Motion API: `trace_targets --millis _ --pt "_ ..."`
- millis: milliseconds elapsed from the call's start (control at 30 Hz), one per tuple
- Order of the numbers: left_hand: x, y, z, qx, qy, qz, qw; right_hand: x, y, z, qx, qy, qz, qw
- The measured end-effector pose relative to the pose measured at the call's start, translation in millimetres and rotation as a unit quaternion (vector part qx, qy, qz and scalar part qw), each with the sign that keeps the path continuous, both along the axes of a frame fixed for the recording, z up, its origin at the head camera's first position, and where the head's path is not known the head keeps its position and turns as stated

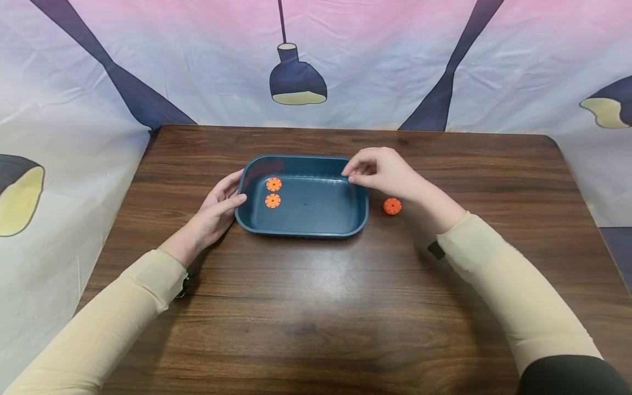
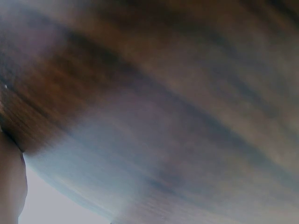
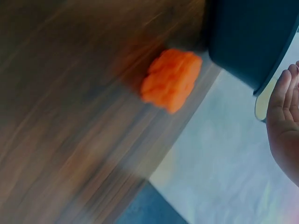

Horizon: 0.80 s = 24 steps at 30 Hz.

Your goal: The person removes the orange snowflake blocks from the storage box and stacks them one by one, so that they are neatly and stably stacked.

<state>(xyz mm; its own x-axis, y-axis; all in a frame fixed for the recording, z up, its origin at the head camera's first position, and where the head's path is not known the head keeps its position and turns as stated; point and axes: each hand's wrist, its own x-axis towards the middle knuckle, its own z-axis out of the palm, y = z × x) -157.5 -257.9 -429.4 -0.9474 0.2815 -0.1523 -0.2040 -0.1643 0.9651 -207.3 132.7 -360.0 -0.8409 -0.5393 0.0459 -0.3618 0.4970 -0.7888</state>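
In the head view a dark blue rectangular tray [image 1: 306, 233] lies on the wooden table. At its left end my left hand [image 1: 213, 211] grips it, thumb on the rim and fingers along the outer wall. Two flat orange notched discs, an upper one [image 1: 274, 184] and a lower one [image 1: 273, 201], lie inside near that end. My right hand [image 1: 382, 170] hovers over the tray's right rim, fingers loosely bent and nothing visible between them. Beside the tray on the right stands a small stack of orange discs [image 1: 392, 206], also in the right wrist view [image 3: 171, 80].
The brown wooden table [image 1: 306, 323] spreads around the tray. A patterned cloth [image 1: 375, 66] hangs behind the far edge and along the sides. The left wrist view is mostly blurred wood grain.
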Motion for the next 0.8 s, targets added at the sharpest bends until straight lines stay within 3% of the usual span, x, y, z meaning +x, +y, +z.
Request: trace_targets --millis 233,800 --pt "-0.3 -0.4 -1.2 -0.002 -0.002 -0.001 1.0000 -6.2 -23.6 0.4 -0.009 -0.009 0.022 0.9997" --pt "0.2 0.4 -0.4 0.006 0.005 -0.003 1.0000 -12.2 -83.0 -16.0 -0.040 -0.033 0.062 0.9967"
